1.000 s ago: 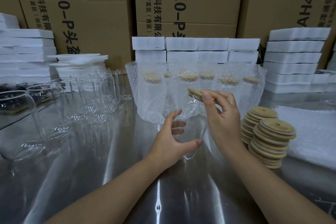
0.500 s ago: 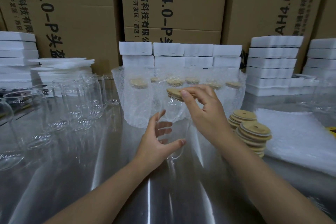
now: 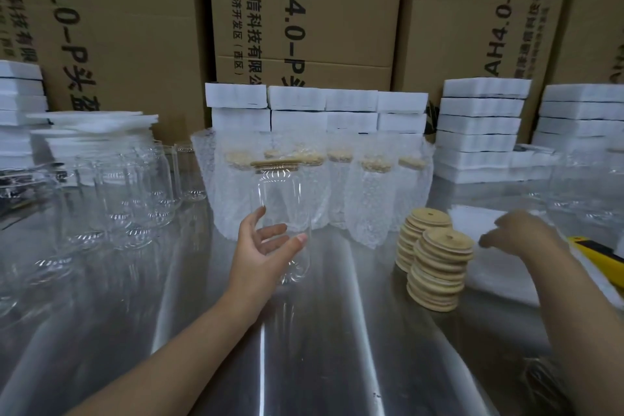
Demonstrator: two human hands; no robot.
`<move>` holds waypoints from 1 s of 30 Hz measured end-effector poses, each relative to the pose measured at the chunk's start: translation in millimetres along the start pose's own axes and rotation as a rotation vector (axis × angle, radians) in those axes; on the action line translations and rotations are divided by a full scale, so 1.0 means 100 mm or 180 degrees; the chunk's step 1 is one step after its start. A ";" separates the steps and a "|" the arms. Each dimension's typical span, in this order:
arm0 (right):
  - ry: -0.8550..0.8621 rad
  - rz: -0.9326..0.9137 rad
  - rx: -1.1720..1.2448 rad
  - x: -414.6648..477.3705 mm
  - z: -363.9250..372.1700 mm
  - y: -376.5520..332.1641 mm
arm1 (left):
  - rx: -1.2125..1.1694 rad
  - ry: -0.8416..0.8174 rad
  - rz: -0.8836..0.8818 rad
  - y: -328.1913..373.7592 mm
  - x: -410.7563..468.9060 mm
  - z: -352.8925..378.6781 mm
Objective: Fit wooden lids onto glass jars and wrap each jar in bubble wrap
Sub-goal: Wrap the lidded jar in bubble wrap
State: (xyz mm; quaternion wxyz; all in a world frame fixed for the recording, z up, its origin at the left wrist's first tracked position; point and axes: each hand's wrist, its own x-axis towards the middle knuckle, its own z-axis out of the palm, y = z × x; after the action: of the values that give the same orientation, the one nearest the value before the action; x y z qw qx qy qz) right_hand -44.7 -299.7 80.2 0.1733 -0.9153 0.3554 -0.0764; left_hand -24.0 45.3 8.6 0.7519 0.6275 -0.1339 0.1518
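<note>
A left hand [image 3: 260,255] gripped an upright glass jar [image 3: 283,199], wooden lid [image 3: 274,164] on top, at the centre of the table [image 3: 337,348]; at three o'clock, past two lid stacks [image 3: 439,267], hung the blurred right hand [image 3: 518,230], fingers unreadable; wrapped jars [image 3: 371,192] stood at twelve o'clock

Packing station in a warehouse or stockroom. Evidence: printed cartons [image 3: 304,10] are stacked as a back wall, and white foam blocks [image 3: 483,125] are piled in columns before them. A steel tabletop [image 3: 337,331] is laid out for batch work. Bare jars [image 3: 135,199] are massed at left, wrapped jars [image 3: 371,199] ranked at centre, lids [image 3: 439,267] stacked in two piles, and bubble wrap [image 3: 489,273] kept at right.
</note>
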 end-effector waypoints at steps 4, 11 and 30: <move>0.0127 0.0491 0.0016 -0.02 0.16 0.02 | 0.0020 -0.0048 -0.0010 0.00 0.00 0.00; 0.1055 0.0082 0.0190 -0.22 -0.06 -0.12 | 0.0051 -0.0089 0.0090 -0.01 -0.01 -0.01; -0.0262 -0.2387 0.0983 -1.21 1.05 -1.40 | -0.0152 0.0493 0.0482 0.11 0.08 -0.11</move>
State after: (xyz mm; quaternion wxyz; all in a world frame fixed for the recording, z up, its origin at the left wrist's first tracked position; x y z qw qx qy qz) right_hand -18.7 -93.8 32.9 0.2830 -0.9470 -0.0258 -0.1501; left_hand -20.7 58.0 19.5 0.7611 0.5839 -0.1259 0.2529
